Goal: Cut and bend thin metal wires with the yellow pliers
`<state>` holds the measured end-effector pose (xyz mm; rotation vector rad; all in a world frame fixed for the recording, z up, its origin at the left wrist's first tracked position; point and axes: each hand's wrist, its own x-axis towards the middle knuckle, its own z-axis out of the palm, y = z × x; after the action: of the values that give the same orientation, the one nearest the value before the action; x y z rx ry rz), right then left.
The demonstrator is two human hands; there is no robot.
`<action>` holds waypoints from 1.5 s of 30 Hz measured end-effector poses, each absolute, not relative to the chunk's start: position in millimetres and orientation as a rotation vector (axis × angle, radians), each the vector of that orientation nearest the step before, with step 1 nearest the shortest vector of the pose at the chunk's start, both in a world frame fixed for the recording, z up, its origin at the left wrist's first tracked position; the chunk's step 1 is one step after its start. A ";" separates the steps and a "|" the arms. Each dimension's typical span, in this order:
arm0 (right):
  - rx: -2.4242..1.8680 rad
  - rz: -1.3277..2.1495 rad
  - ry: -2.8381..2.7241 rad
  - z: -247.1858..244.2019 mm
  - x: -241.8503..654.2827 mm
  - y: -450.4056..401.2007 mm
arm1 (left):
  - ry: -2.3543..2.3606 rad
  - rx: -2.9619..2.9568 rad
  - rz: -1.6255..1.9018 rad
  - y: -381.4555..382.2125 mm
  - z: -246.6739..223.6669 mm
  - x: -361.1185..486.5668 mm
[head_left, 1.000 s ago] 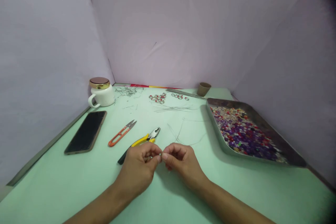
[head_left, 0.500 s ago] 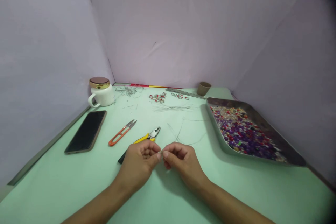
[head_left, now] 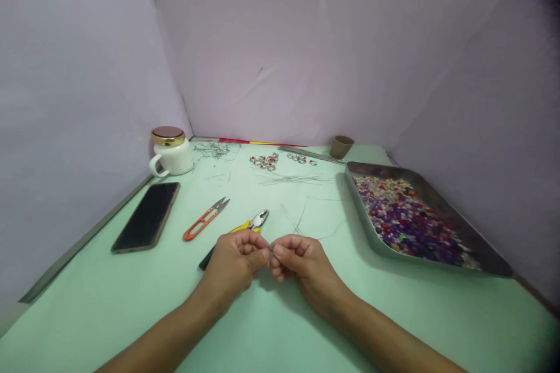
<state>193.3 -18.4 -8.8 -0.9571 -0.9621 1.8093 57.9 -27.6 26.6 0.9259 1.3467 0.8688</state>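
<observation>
Head view: left hand (head_left: 234, 259) and right hand (head_left: 308, 265) meet over green table (head_left: 271, 338), thumbs and fingertips pinched closed on tiny piece (head_left: 270, 249) between them, too small to identify. Pliers (head_left: 259, 220) partly hidden behind left hand; orange snips (head_left: 203, 224) left of pliers. Loose wires (head_left: 298, 226) just beyond right hand. Metal tray (head_left: 366, 229) of mixed beads (head_left: 411, 224) at right.

Soft, rather dim light falls over everything, brightest on the middle of the green counter (head_left: 245, 193). Blurred shadows lie left of the tray (head_left: 446, 215) and between the left hand (head_left: 234, 262) and right hand (head_left: 311, 268). The wide lens stretches the tray; the right-hand corners darken. Beads (head_left: 405, 218) smear together, and the tiny piece (head_left: 270, 249) in the fingertips is indistinct.
</observation>
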 end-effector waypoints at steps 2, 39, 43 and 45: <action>-0.968 1.817 -0.947 -8.4 193.1 -18.2 | 1.344 0.933 0.874 -26.9 25.6 56.9; -1.034 1.716 -1.113 -2.0 191.9 -22.1 | 1.360 1.250 0.848 -29.1 24.3 53.8; -1.031 1.714 -1.128 -2.7 192.4 -22.4 | 1.357 1.250 0.839 -29.7 25.2 53.8; -1.032 1.706 -1.137 -3.1 192.3 -22.5 | 1.353 1.241 0.841 -29.9 25.2 53.3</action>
<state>192.3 -22.5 -3.1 -1.0317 -1.1368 1.7063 53.3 -29.9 25.2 1.2411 1.3531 0.8409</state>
